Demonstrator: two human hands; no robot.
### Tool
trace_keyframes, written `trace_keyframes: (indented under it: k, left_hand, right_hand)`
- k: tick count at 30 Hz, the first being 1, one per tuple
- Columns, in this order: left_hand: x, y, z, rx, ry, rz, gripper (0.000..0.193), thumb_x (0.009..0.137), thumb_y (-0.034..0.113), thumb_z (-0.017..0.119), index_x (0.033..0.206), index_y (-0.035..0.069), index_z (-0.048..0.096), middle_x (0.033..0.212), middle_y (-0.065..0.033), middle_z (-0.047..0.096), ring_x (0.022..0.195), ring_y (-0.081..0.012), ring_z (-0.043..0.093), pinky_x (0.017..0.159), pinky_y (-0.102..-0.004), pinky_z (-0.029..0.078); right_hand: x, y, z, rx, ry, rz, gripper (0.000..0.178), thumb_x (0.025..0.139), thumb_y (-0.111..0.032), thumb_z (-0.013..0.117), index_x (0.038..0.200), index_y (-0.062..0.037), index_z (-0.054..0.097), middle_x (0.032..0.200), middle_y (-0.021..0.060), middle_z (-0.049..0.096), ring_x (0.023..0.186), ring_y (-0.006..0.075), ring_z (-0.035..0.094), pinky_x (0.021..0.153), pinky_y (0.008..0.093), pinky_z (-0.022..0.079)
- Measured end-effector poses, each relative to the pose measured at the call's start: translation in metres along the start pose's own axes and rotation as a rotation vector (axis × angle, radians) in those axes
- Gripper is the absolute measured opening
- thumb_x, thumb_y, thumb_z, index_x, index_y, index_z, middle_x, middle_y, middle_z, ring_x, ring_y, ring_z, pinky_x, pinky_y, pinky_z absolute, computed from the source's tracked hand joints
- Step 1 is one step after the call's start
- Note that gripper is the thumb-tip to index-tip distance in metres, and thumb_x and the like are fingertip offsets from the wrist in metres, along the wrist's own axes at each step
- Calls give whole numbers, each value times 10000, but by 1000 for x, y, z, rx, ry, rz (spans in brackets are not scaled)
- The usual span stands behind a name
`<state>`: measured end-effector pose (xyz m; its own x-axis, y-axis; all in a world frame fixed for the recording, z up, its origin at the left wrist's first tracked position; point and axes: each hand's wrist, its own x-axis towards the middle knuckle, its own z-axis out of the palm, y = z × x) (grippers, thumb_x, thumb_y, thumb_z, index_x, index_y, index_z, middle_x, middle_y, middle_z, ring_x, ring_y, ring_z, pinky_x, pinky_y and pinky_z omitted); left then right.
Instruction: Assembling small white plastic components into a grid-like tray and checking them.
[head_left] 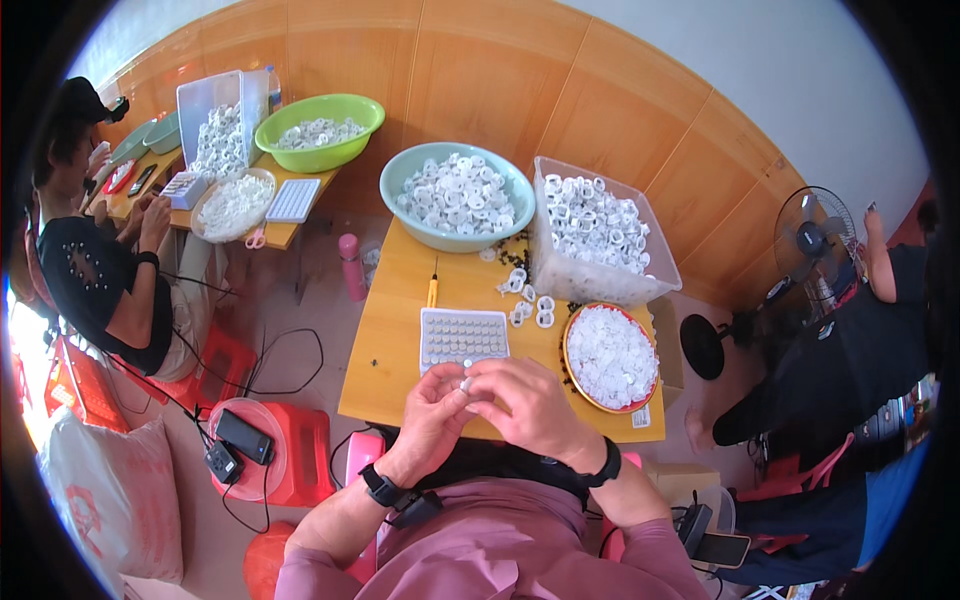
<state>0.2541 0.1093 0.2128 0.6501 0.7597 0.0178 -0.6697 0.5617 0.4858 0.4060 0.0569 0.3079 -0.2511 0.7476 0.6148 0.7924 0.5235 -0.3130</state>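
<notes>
Close together over the table's near edge, my left hand (pixel 432 408) and my right hand (pixel 522 402) pinch a small white plastic part (pixel 466 384) between their fingertips. Its exact shape is partly covered by the fingers. Just beyond them lies a white tray (pixel 424 342) with rows of small round pale pieces. Behind that tray is a yellow-handled screwdriver (pixel 433 292). Several loose white ring-shaped parts (pixel 545 311) lie right of the tray. A round red-and-yellow-rimmed dish (pixel 567 372) heaped with small white pieces stands near my right hand.
A pale blue basin (pixel 450 241) and a clear bin (pixel 605 287), both full of white parts, stand at the table's back. Leftward, a co-worker (pixel 105 275) sits at another table beside a green basin (pixel 320 157). A red stool (pixel 308 455) and a fan (pixel 812 238) flank me.
</notes>
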Motion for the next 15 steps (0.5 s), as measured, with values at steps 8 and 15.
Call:
trace_keyframes:
  k: [8, 15]
  left_hand:
    - [1, 5, 10, 25, 33, -64, 282, 987, 163, 634, 1213, 55, 504, 1190, -145, 639, 1044, -243, 676, 922, -353, 568]
    - [4, -13, -7, 177, 97, -336, 219, 1034, 200, 559, 1168, 30, 527, 1095, -136, 643, 963, -249, 688, 868, -376, 576]
  right_hand:
    - [59, 57, -25, 353, -427, 308, 203, 850, -46, 706, 1048, -3, 721, 882, 113, 735, 832, 178, 711, 757, 292, 548]
    - [99, 129, -28, -10, -124, 560, 209, 845, -65, 670, 1032, 16, 717, 856, 137, 742, 756, 220, 718, 713, 317, 551]
